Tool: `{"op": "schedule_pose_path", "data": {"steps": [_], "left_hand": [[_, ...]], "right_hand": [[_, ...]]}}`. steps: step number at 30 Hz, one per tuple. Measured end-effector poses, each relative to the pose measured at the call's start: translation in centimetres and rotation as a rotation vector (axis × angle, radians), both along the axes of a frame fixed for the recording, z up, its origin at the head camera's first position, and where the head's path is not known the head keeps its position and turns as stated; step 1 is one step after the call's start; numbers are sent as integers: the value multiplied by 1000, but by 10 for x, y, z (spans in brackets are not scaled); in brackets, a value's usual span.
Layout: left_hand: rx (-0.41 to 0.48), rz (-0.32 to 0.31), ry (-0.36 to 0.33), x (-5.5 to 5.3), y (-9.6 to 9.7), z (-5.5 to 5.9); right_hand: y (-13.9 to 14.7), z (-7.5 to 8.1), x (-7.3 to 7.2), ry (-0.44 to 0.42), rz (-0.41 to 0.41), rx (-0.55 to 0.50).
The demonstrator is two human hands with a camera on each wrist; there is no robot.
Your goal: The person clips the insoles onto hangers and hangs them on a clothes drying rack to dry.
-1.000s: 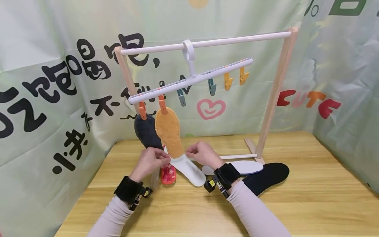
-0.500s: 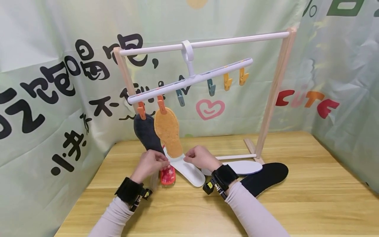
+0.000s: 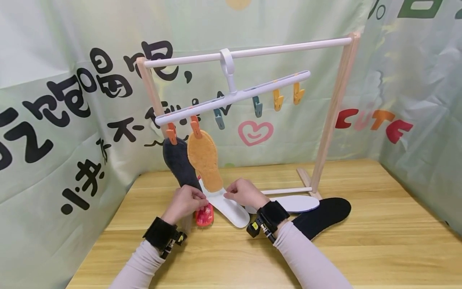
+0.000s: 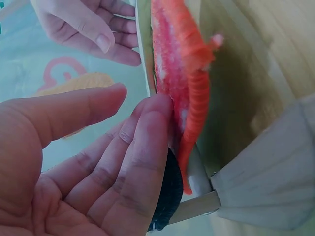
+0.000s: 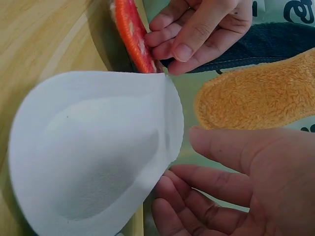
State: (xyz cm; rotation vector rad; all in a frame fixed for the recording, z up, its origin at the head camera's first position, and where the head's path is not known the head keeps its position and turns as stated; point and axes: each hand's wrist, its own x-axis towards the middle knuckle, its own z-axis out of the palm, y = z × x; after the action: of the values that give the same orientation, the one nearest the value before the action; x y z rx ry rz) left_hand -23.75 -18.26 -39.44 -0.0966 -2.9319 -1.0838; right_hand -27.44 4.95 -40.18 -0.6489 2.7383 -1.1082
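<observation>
From orange clothespins (image 3: pixel 172 134) at the hanger's left hang a dark insole (image 3: pixel 177 158) and a fuzzy tan insole (image 3: pixel 203 156). Below them, a white insole (image 3: pixel 234 210) slopes down to the right, and a red patterned insole (image 3: pixel 204 215) stands at its left. My left hand (image 3: pixel 184 202) is beside the red insole; in the left wrist view its fingertips (image 4: pixel 160 105) touch the red insole's face, with the thumb apart. My right hand (image 3: pixel 247 193) is at the white insole; in the right wrist view its fingertips (image 5: pixel 165 189) rest by that insole's edge, thumb apart.
A lilac hanger (image 3: pixel 234 96) hooks over the rail (image 3: pixel 288 50) of a wooden stand (image 3: pixel 337 112). Blue-grey and yellow clothespins (image 3: pixel 278 100) dangle from it. Another white insole (image 3: pixel 297 204) and a black insole (image 3: pixel 325 216) lie right on the table (image 3: pixel 390 241).
Both hands have come down slightly, the right one closer to the white insole's edge and the left one lower beside the red insole. The hanging insoles stay in place.
</observation>
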Motion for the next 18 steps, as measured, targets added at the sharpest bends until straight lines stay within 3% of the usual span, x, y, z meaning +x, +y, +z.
{"op": "schedule_pose_path", "data": {"steps": [7, 18], "left_hand": [[-5, -19, 15, 0, 2, -3], [-5, 0, -31, 0, 5, -5]], "right_hand": [[-1, -2, 0, 10, 5, 26], [-3, -3, 0, -10, -2, 23]]}}
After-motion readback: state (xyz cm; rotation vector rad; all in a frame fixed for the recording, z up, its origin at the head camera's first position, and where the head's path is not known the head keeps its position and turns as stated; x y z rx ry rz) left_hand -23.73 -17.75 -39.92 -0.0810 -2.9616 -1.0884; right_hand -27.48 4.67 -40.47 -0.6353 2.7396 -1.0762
